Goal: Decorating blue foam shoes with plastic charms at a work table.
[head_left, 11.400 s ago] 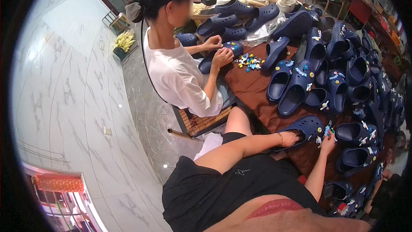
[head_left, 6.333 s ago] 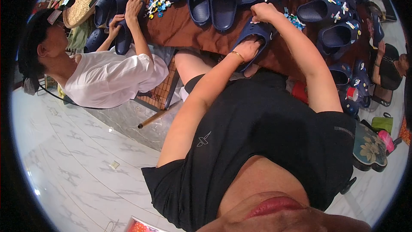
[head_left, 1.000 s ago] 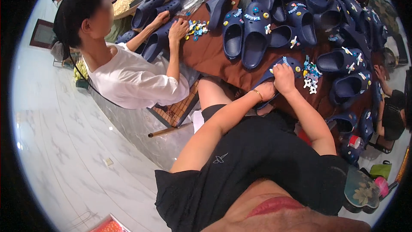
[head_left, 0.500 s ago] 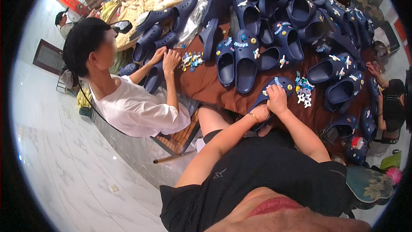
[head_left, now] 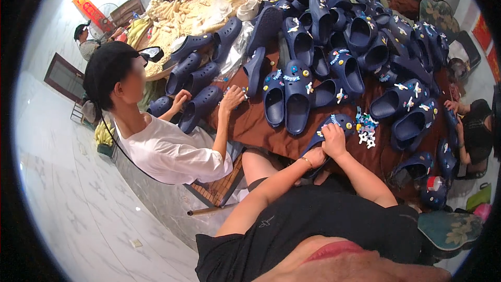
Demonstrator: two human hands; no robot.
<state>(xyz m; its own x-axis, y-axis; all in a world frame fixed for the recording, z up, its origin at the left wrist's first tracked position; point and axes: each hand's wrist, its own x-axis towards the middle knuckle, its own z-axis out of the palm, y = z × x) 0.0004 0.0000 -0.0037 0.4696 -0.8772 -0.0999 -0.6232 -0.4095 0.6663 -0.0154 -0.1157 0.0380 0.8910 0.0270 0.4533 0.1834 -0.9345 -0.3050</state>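
A navy foam clog (head_left: 343,119) with small charms on its upper lies at the table's near edge, under both my hands. My left hand (head_left: 314,155), below a gold bracelet, is closed at the clog's heel side; its fingertips are hidden in the shoe. My right hand (head_left: 333,140) grips the clog's upper with bent fingers; whether a charm is between them I cannot tell. Right beside the clog lies a pile of white, blue and teal charms (head_left: 367,129). Just beyond stand two decorated navy clogs, one (head_left: 298,102) bigger in view than its neighbour (head_left: 273,102).
A heap of navy clogs (head_left: 360,34) covers the far brown cloth (head_left: 255,128). At my left sits a co-worker in a white shirt (head_left: 172,146), one hand at small charms. Another person (head_left: 476,130) handles a clog at right. Peeled corn cobs and kernels (head_left: 193,15) lie far left.
The view has tilted up, showing more people at the far end. The left co-worker's hands have parted, one reaching onto the charms there. My hands stay on the clog.
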